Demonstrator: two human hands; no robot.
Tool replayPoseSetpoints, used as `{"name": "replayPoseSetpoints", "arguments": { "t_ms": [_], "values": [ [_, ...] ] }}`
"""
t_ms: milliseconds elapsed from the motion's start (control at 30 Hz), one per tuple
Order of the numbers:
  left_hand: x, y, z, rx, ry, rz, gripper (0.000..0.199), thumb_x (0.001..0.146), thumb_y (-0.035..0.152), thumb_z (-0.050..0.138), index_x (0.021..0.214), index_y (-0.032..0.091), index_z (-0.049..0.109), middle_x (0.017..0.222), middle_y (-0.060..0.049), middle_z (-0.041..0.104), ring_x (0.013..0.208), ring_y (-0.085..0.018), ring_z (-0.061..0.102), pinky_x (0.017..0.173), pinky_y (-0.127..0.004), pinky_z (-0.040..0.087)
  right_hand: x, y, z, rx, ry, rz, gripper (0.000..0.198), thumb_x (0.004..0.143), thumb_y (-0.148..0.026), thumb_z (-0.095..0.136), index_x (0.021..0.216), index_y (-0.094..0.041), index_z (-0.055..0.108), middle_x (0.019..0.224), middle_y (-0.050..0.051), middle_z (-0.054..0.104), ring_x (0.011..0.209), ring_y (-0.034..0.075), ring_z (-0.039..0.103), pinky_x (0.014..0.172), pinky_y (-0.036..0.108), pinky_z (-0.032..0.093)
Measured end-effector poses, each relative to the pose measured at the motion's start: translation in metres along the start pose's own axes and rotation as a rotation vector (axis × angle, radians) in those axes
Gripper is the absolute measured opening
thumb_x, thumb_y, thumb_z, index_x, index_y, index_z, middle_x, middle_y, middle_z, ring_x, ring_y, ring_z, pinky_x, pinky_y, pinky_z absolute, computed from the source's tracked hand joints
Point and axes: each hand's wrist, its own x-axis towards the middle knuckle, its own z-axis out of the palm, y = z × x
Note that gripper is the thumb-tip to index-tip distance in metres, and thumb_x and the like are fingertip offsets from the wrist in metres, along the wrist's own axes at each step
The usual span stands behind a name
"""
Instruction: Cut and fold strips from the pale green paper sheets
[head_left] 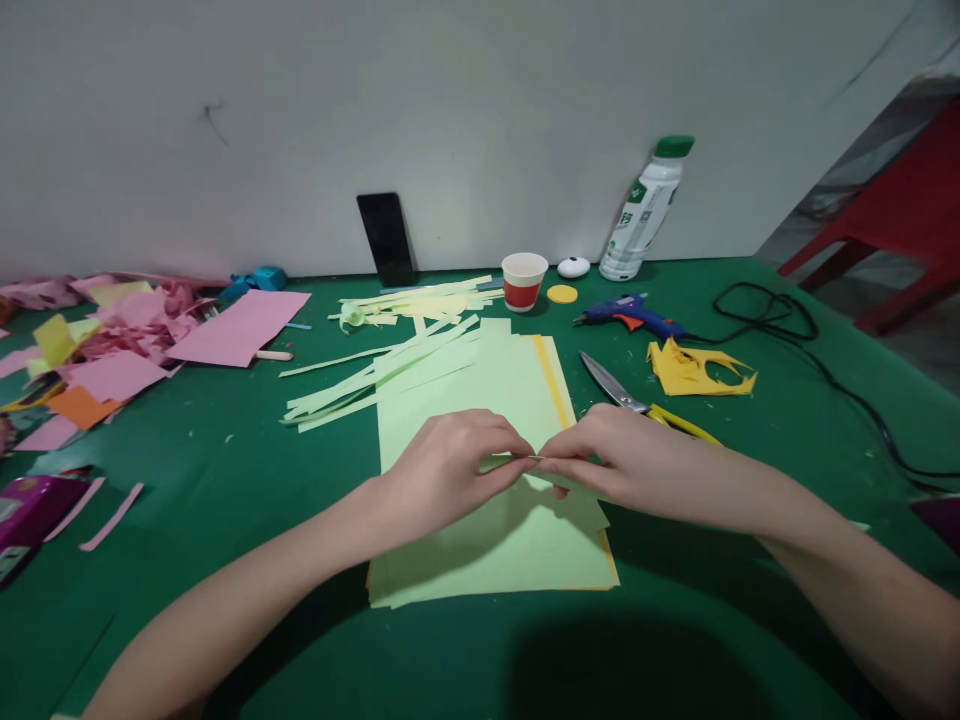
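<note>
My left hand (457,455) and my right hand (611,455) meet fingertip to fingertip above a stack of light green paper (480,560). Between them they pinch a narrow green paper strip (534,458), mostly hidden by the fingers. Both hands are closed on it, thumbs against forefingers. Yellow sheet edges show under the stack. Loose green paper strips (360,390) lie across its upper left corner. Just beyond my right hand is a pair of scissors (611,380) with yellow handles, partly covered by that hand.
Behind stand a paper cup (523,282), a leaning phone (386,240) and a white bottle (646,215). A blue glue gun (634,314) with a black cable and a cut yellow paper scrap (697,368) lie right. Pink paper (240,328) and a purple tool (37,510) are left.
</note>
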Motion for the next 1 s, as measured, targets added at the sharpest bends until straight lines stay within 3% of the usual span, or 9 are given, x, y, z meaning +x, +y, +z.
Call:
{"name": "replayPoseSetpoints", "arguments": {
  "t_ms": [133, 233, 400, 533, 833, 933, 1000],
  "values": [
    [0.000, -0.001, 0.000, 0.018, 0.074, 0.007, 0.016, 0.083, 0.022, 0.050, 0.084, 0.016, 0.065, 0.077, -0.002, 0.068, 0.069, -0.013, 0.060, 0.060, -0.023, 0.045, 0.000, -0.003, 0.000, 0.000, 0.044, 0.011, 0.032, 0.081, -0.022, 0.040, 0.050, -0.017, 0.032, 0.048, -0.005, 0.023, 0.046, 0.008, 0.023, 0.045, 0.024, 0.018],
    [-0.001, 0.001, 0.000, 0.015, 0.059, 0.006, 0.016, 0.083, 0.022, 0.049, 0.083, 0.017, 0.065, 0.078, -0.002, 0.068, 0.071, -0.013, 0.060, 0.061, -0.023, 0.045, 0.001, -0.004, 0.003, -0.034, 0.056, 0.011, 0.033, 0.080, -0.020, 0.041, 0.049, -0.017, 0.031, 0.047, -0.005, 0.021, 0.044, 0.007, 0.020, 0.044, 0.024, 0.017],
    [-0.002, 0.004, -0.001, -0.033, 0.015, -0.120, 0.013, 0.078, 0.018, 0.052, 0.078, 0.017, 0.065, 0.075, -0.001, 0.067, 0.067, -0.012, 0.059, 0.059, -0.023, 0.044, 0.002, -0.005, 0.013, -0.147, 0.144, -0.004, 0.037, 0.083, -0.025, 0.040, 0.048, -0.016, 0.047, 0.041, -0.004, 0.034, 0.041, 0.007, 0.027, 0.044, 0.024, 0.017],
    [0.002, 0.003, -0.008, -0.091, -0.032, -0.223, 0.012, 0.072, 0.013, 0.054, 0.071, 0.017, 0.066, 0.070, 0.001, 0.067, 0.063, -0.012, 0.058, 0.061, -0.023, 0.043, 0.001, -0.009, 0.013, -0.211, 0.167, 0.004, 0.031, 0.081, -0.018, 0.040, 0.054, -0.015, 0.055, 0.046, 0.000, 0.045, 0.045, 0.009, 0.036, 0.047, 0.024, 0.019],
    [0.007, -0.016, -0.029, -0.044, 0.008, -0.359, 0.014, 0.070, 0.017, 0.052, 0.069, 0.017, 0.066, 0.074, 0.001, 0.069, 0.068, -0.014, 0.060, 0.065, -0.023, 0.044, -0.006, 0.006, -0.013, -0.097, 0.053, 0.052, 0.036, 0.083, -0.027, 0.034, 0.050, -0.017, 0.024, 0.046, -0.005, 0.021, 0.041, 0.008, 0.021, 0.047, 0.027, 0.020],
    [0.008, -0.030, -0.035, 0.034, 0.091, -0.368, 0.013, 0.069, 0.018, 0.052, 0.066, 0.016, 0.064, 0.074, 0.000, 0.068, 0.067, -0.014, 0.059, 0.064, -0.023, 0.043, -0.010, 0.013, -0.019, -0.051, 0.008, 0.071, 0.037, 0.083, -0.031, 0.034, 0.052, -0.018, 0.019, 0.049, -0.005, 0.016, 0.043, 0.008, 0.016, 0.045, 0.027, 0.018],
    [0.008, -0.037, -0.037, 0.057, 0.159, -0.400, 0.012, 0.071, 0.020, 0.052, 0.067, 0.015, 0.062, 0.067, -0.001, 0.065, 0.057, -0.011, 0.053, 0.055, -0.021, 0.040, -0.010, 0.016, -0.021, -0.009, -0.013, 0.072, 0.036, 0.083, -0.033, 0.034, 0.053, -0.018, 0.018, 0.051, -0.005, 0.015, 0.044, 0.008, 0.016, 0.045, 0.027, 0.016]
  ]
}}
